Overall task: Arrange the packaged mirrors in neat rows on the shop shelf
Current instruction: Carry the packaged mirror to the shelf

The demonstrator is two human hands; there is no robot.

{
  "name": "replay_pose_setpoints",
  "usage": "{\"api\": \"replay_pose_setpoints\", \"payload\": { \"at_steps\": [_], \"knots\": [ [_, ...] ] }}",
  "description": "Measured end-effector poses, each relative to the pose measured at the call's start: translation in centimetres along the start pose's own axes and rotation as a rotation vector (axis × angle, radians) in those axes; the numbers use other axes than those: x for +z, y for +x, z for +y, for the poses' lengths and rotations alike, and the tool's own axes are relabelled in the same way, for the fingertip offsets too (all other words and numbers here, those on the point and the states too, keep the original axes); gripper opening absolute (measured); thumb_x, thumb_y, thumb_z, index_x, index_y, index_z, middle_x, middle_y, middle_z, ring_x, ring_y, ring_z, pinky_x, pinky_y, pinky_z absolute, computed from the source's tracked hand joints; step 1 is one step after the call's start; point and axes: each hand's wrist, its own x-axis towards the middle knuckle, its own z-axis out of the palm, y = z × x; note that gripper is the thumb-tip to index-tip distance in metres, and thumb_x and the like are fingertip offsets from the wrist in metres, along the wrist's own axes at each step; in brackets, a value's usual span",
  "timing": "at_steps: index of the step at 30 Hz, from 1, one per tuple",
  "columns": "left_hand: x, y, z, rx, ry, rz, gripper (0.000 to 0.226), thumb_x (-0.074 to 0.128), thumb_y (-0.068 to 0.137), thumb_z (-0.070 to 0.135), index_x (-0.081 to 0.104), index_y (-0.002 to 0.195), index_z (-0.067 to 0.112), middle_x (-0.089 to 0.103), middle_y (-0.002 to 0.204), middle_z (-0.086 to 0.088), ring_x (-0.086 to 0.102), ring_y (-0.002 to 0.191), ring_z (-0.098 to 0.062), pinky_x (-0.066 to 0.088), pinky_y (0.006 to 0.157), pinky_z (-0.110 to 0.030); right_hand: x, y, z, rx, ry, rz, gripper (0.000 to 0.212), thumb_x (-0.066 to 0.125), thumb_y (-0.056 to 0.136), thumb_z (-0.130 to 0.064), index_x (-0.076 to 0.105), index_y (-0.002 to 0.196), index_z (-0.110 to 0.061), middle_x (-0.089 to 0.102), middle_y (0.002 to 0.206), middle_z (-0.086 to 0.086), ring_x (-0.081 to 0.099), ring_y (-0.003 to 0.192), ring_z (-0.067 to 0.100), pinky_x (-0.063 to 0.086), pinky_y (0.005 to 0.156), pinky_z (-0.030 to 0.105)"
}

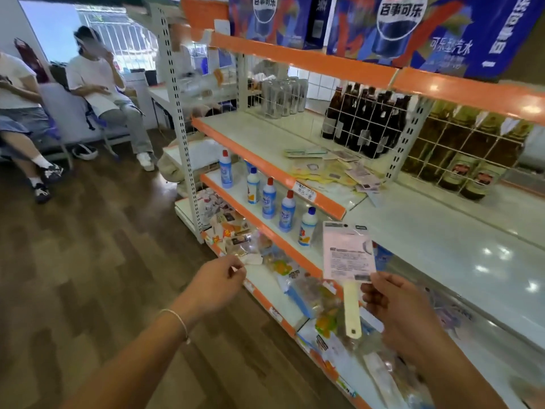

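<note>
Our right hand (395,308) pinches the lower edge of a packaged mirror (348,255) — a flat, pale pink card in glossy clear wrap, with a smooth cream plastic handle hanging below it — and holds it upright in front of the shelf's orange front edge. Our left hand (219,280), a thin bracelet at its wrist, has fingers curled together with nothing visibly in them. More packaged mirrors (336,171) lie in a loose, overlapping pile — too jumbled to count — near the right end of the middle shelf (265,140), against the wire-grid back. Five white-and-blue plastic bottles (269,197) with red caps stand along the shelf below.
</note>
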Motion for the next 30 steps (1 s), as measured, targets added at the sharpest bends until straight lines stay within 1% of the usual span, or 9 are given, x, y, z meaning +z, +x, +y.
{"api": "replay_pose_setpoints", "payload": {
  "at_steps": [3, 9, 12, 14, 16, 20, 24, 28, 30],
  "knots": [
    [-2.6, 4.1, -2.1, 0.038, 0.075, -0.018, 0.009, 0.050, 0.096, 0.032, 0.058, 0.095, 0.029, 0.063, 0.085, 0.008, 0.057, 0.074, -0.005, 0.041, 0.058, -0.019, 2.6, 2.3, -0.3, 0.029, 0.013, 0.059, 0.015, 0.052, 0.095, -0.007, 0.064, 0.088, -0.001, 0.064, 0.069, 0.012, 0.055, 0.065, 0.023, 0.047, 0.067, 0.035],
    [-4.2, 10.1, -4.6, 0.070, 0.036, -0.051, 0.012, 0.049, 0.096, 0.032, 0.059, 0.104, 0.028, 0.062, 0.085, 0.009, 0.059, 0.072, -0.006, 0.042, 0.057, -0.016, 7.8, 6.4, 0.6, 0.079, 0.054, 0.147, 0.013, 0.053, 0.095, -0.006, 0.062, 0.086, -0.003, 0.067, 0.058, 0.006, 0.054, 0.062, 0.022, 0.050, 0.066, 0.036],
    [-4.1, 13.1, -5.5, 0.119, 0.047, -0.076, 0.013, 0.049, 0.097, 0.031, 0.059, 0.104, 0.028, 0.061, 0.088, 0.009, 0.057, 0.074, -0.003, 0.037, 0.055, -0.010, 10.1, 8.1, 0.0, 0.086, 0.054, 0.160, 0.015, 0.051, 0.096, -0.007, 0.062, 0.085, -0.004, 0.064, 0.067, 0.012, 0.053, 0.062, 0.021, 0.048, 0.063, 0.032],
    [-4.3, 15.2, -5.7, 0.149, 0.073, -0.084, 0.014, 0.049, 0.096, 0.033, 0.059, 0.105, 0.027, 0.060, 0.093, 0.009, 0.055, 0.077, -0.002, 0.038, 0.059, -0.011, 11.3, 9.5, -0.5, 0.087, 0.043, 0.172, 0.016, 0.052, 0.096, -0.008, 0.063, 0.085, -0.005, 0.063, 0.073, 0.016, 0.055, 0.065, 0.023, 0.050, 0.067, 0.035],
    [-4.4, 17.5, -5.6, 0.182, 0.111, -0.073, 0.016, 0.048, 0.096, 0.034, 0.058, 0.106, 0.027, 0.059, 0.096, 0.008, 0.054, 0.081, -0.004, 0.040, 0.064, -0.015, 12.4, 11.1, -1.0, 0.084, 0.035, 0.163, 0.015, 0.053, 0.095, -0.008, 0.064, 0.086, -0.006, 0.064, 0.076, 0.017, 0.056, 0.067, 0.024, 0.051, 0.069, 0.040],
    [-5.2, 23.1, -4.9, 0.245, 0.187, -0.055, 0.019, 0.048, 0.095, 0.034, 0.059, 0.107, 0.024, 0.060, 0.102, 0.004, 0.054, 0.083, -0.009, 0.044, 0.068, -0.023, 14.4, 15.6, -1.7, 0.057, 0.024, 0.178, 0.012, 0.053, 0.095, -0.009, 0.064, 0.092, -0.003, 0.067, 0.070, 0.012, 0.058, 0.069, 0.024, 0.050, 0.067, 0.035],
    [-6.8, 29.9, -4.5, 0.269, 0.228, -0.049, 0.029, 0.047, 0.096, 0.034, 0.057, 0.120, 0.021, 0.059, 0.113, 0.000, 0.057, 0.096, -0.017, 0.049, 0.080, -0.030, 16.4, 21.5, -3.5, 0.005, 0.015, 0.166, 0.012, 0.052, 0.096, -0.007, 0.064, 0.099, -0.006, 0.064, 0.078, 0.015, 0.056, 0.071, 0.026, 0.048, 0.071, 0.039],
    [-8.7, 36.2, -3.1, 0.298, 0.251, -0.039, 0.029, 0.046, 0.097, 0.032, 0.055, 0.119, 0.016, 0.059, 0.110, -0.004, 0.057, 0.100, -0.022, 0.048, 0.084, -0.034, 18.3, 28.0, -5.9, -0.008, 0.018, 0.173, 0.013, 0.053, 0.096, -0.008, 0.060, 0.105, -0.003, 0.065, 0.084, 0.018, 0.059, 0.074, 0.027, 0.049, 0.071, 0.037],
    [-9.2, 39.2, -2.6, 0.297, 0.311, -0.026, 0.029, 0.046, 0.096, 0.032, 0.054, 0.119, 0.015, 0.059, 0.110, -0.006, 0.057, 0.098, -0.024, 0.049, 0.083, -0.037, 19.2, 31.0, -6.9, -0.014, 0.005, 0.173, 0.010, 0.053, 0.096, -0.008, 0.062, 0.100, -0.007, 0.065, 0.083, 0.016, 0.059, 0.074, 0.027, 0.050, 0.072, 0.038]
  ]
}}
